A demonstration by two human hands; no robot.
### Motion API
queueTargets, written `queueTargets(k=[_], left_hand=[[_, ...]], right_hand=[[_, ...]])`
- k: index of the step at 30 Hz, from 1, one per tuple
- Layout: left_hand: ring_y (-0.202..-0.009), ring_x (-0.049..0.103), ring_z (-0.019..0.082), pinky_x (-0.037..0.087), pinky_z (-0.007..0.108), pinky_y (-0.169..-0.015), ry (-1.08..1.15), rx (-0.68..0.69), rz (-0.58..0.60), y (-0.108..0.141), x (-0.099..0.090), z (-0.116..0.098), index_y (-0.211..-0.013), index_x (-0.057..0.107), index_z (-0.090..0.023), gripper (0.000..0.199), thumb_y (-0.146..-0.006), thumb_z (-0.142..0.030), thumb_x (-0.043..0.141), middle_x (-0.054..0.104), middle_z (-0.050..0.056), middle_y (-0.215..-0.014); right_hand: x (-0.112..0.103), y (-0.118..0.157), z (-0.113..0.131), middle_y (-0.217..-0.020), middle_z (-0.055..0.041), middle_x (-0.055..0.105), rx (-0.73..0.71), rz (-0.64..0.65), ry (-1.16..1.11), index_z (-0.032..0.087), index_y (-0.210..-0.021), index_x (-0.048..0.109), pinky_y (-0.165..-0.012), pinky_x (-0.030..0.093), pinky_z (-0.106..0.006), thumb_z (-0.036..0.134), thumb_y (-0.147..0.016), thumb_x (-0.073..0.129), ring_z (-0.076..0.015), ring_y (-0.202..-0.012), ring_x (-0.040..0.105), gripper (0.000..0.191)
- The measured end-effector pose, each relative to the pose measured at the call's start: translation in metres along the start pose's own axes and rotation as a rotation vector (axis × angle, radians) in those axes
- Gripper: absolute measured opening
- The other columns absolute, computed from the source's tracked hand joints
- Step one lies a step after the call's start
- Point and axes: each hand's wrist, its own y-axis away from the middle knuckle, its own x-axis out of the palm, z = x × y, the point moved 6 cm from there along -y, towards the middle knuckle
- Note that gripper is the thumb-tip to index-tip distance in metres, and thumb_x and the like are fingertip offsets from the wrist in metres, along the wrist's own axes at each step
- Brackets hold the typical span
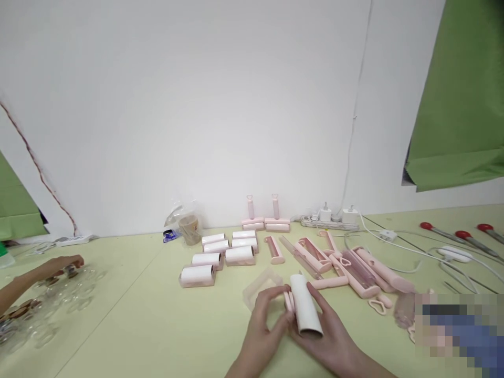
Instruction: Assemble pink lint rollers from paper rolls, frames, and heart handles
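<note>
My right hand (331, 336) is closed around a white lint-roller paper roll (304, 302), its hollow end tilted toward me. My left hand (263, 323) pinches a small pale pink plastic piece (289, 301) against the roll's left side; its full shape is hidden by the fingers. Just behind the left hand lies a translucent pinkish cover (254, 287). Farther left, several white rolls (197, 274) sit in clear pinkish covers. To the right is a pile of pink lint-roller frames and handles (360, 270).
Two assembled lint rollers (277, 227) lean against the wall. A tape roll (189, 230) in a plastic bag stands left of them. A power strip (331, 224), cables and red-handled tools (464, 236) lie right. Another person's hand (65, 264) is among clear round pieces (79, 291) at left.
</note>
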Motion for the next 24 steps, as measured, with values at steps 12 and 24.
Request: queueTargets(k=[12, 24], left_hand=[[-0.107, 0.043, 0.021, 0.042, 0.031, -0.084, 0.192, -0.188, 0.085, 0.002, 0.003, 0.0, -0.118, 0.048, -0.021, 0.044, -0.084, -0.045, 0.033, 0.048, 0.008, -0.115], [-0.102, 0.049, 0.024, 0.04, 0.031, -0.087, 0.342, -0.164, -0.009, -0.001, 0.002, 0.001, -0.107, 0.058, -0.019, 0.037, -0.074, -0.037, 0.056, 0.055, 0.009, -0.111]], right_hand=[[0.007, 0.005, -0.034, -0.055, 0.0003, 0.055, 0.157, 0.135, 0.237, 0.013, -0.089, 0.058, -0.029, 0.038, -0.017, 0.05, -0.083, 0.036, -0.0106, -0.042, 0.052, 0.044], [0.008, 0.003, -0.029, -0.038, 0.0002, 0.047, 0.13, 0.035, 0.472, 0.013, -0.047, 0.054, -0.028, 0.035, -0.017, 0.062, -0.078, 0.025, -0.0074, -0.028, 0.042, 0.065]])
